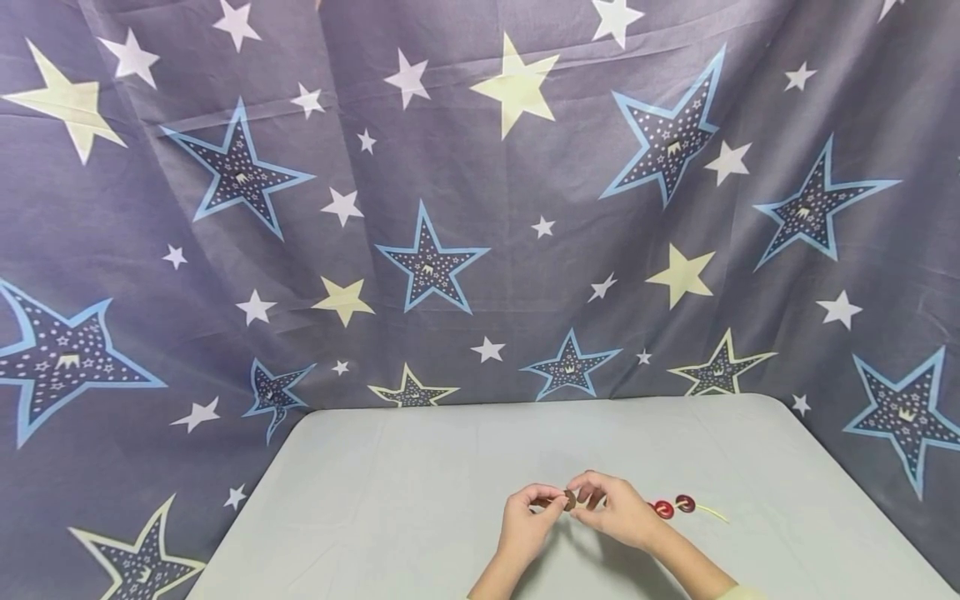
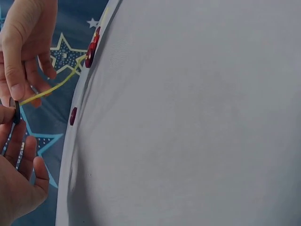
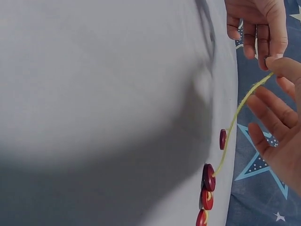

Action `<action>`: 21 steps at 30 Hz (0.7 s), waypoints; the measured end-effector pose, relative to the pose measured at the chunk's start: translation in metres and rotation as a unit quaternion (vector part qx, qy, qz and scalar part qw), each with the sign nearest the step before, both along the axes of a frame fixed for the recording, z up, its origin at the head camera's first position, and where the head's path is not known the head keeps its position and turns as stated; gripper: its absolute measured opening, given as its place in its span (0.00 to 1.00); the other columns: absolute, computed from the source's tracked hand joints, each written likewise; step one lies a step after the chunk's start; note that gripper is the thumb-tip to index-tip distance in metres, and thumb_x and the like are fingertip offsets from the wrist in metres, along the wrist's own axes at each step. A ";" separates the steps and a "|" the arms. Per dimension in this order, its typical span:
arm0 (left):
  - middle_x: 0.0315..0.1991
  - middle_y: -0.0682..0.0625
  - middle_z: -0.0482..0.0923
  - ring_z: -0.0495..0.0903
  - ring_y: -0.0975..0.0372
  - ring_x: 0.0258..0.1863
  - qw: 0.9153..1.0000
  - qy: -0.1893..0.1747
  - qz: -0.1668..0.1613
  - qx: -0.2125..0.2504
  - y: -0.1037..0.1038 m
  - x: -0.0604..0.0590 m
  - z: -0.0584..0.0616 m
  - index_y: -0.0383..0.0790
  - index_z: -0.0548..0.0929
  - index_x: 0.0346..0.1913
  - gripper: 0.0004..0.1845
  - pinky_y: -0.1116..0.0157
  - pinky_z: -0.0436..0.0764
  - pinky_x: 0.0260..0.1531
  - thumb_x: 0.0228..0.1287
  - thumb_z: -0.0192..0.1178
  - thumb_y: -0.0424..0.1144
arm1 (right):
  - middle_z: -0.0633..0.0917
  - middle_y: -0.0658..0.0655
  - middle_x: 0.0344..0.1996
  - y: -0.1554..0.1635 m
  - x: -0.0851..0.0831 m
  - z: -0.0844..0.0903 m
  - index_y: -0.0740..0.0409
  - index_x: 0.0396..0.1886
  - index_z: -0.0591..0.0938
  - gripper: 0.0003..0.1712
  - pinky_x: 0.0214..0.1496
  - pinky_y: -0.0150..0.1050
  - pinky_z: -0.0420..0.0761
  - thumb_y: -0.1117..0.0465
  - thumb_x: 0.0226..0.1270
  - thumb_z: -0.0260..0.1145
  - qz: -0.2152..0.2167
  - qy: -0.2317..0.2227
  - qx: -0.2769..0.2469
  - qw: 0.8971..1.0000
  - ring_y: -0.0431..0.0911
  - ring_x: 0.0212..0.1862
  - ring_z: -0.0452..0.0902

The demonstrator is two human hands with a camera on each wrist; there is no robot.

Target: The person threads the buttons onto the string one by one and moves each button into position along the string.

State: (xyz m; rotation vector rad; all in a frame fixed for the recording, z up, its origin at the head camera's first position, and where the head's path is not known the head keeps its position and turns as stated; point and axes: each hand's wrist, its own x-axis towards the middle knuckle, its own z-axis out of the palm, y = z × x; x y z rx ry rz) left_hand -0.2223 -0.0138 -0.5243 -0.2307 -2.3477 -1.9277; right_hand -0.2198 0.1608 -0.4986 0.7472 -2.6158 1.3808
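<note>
Brown round button (image 1: 570, 500) pinched in left hand (image 1: 525, 523), right hand (image 1: 615, 510) pinching yellow cord (image 3: 235, 117) beside it; cord could slip, red buttons (image 1: 673, 506) sliding off.

Soft, even light fills the head view, which bows at its edges (wide lens). In the right wrist view a broad dark shadow covers the pale grey tabletop (image 3: 94, 179). Both wrist views look slightly soft.

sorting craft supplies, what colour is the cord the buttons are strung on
Yellow-green cord, seen best from the right wrist view.
</note>
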 end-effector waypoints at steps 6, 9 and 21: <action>0.30 0.53 0.83 0.74 0.72 0.29 1.000 -0.006 -0.001 -0.009 0.000 -0.001 0.000 0.42 0.85 0.30 0.05 0.75 0.70 0.28 0.52 0.67 0.40 | 0.81 0.53 0.28 0.000 0.001 0.001 0.51 0.38 0.81 0.12 0.28 0.29 0.73 0.59 0.53 0.71 -0.001 0.016 0.016 1.000 0.32 0.29 0.73; 0.30 0.53 0.83 0.74 0.72 0.29 1.000 -0.002 0.000 -0.010 0.000 -0.001 -0.001 0.41 0.85 0.30 0.05 0.74 0.70 0.28 0.52 0.67 0.39 | 0.81 0.54 0.28 -0.001 0.001 0.001 0.50 0.37 0.81 0.12 0.27 0.29 0.72 0.58 0.52 0.72 -0.007 0.021 0.025 0.999 0.33 0.28 0.72; 0.28 0.55 0.83 0.73 0.72 0.28 1.000 -0.005 0.007 -0.010 0.000 -0.001 0.001 0.43 0.84 0.29 0.05 0.75 0.68 0.28 0.51 0.67 0.40 | 0.80 0.51 0.28 -0.002 0.001 0.002 0.49 0.37 0.81 0.12 0.26 0.28 0.71 0.55 0.53 0.72 -0.017 0.030 0.047 0.998 0.33 0.27 0.71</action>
